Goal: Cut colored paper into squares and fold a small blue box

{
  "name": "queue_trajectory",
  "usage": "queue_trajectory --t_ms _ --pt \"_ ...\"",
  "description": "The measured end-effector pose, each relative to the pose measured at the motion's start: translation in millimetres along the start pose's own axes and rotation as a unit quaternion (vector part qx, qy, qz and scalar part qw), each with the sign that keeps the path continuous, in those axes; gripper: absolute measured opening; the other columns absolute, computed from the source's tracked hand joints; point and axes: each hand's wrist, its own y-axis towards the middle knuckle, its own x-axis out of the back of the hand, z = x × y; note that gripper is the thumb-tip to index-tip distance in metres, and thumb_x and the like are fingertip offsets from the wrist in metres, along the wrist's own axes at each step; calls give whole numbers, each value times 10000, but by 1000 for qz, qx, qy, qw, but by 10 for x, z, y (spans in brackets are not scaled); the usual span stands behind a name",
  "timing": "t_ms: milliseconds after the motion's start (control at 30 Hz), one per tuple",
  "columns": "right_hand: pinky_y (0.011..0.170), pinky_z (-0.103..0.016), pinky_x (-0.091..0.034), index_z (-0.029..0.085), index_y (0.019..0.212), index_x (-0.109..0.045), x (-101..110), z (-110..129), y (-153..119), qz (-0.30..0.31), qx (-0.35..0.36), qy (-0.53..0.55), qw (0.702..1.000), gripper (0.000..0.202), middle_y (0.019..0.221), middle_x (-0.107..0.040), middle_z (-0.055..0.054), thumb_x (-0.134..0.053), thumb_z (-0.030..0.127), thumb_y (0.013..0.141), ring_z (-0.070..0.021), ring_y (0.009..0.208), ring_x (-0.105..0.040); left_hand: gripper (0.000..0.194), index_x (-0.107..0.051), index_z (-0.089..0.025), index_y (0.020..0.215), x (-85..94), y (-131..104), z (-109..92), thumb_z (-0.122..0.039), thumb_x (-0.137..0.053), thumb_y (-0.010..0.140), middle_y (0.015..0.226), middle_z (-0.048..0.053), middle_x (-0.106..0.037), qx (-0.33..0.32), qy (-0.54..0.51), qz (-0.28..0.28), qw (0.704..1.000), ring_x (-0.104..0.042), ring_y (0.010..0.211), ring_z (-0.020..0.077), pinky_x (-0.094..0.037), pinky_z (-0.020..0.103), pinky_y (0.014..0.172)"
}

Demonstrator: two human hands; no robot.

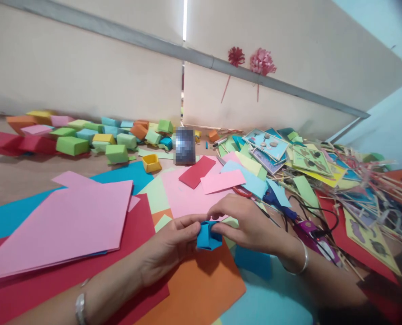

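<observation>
A small blue folded paper box (209, 237) is held between both hands above an orange sheet (207, 280). My left hand (173, 241) grips its left side, with thumb and forefinger at the upper edge. From the right, my right hand (244, 223) pinches the box's top right edge, its thumb at the opening. Some fingertips are hidden behind the box. Beyond the hands lie a pink strip (223, 181) and a red piece of paper (197, 171). A yellow open paper box (151, 163) stands farther back.
Pink sheets (68, 221) are stacked at the left on red and blue paper. Several folded paper boxes (72, 146) line the back left. At the right are a purple glue gun (317, 241) with a black cable, sticks and picture cards (266, 143).
</observation>
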Motion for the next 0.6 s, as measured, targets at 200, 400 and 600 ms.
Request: queue_trajectory --t_ms 200,400,600 --pt "673 -294 -392 143 816 -690 -118 -53 0 -22 67 -94 993 157 743 -665 -47 -554 118 890 -160 717 -551 505 -775 -178 1026 -31 -8 32 -450 -920 627 899 83 -755 16 32 -8 999 -671 787 184 -538 302 743" --pt "585 -316 -264 177 674 -644 -242 -95 12 -72 132 -223 963 281 609 -572 -22 -470 108 884 -159 607 -417 533 -757 -158 1067 -32 -8 58 -417 -922 632 960 111 -750 24 35 24 999 -676 843 210 -524 308 761" --pt "607 -302 -297 166 841 -695 -186 -10 -16 -41 129 -157 978 242 637 -562 -29 -470 107 908 -173 640 -450 554 -746 -149 1079 -60 -46 36 -439 -913 638 959 105 -735 34 53 40 997 -666 862 205 -509 290 781"
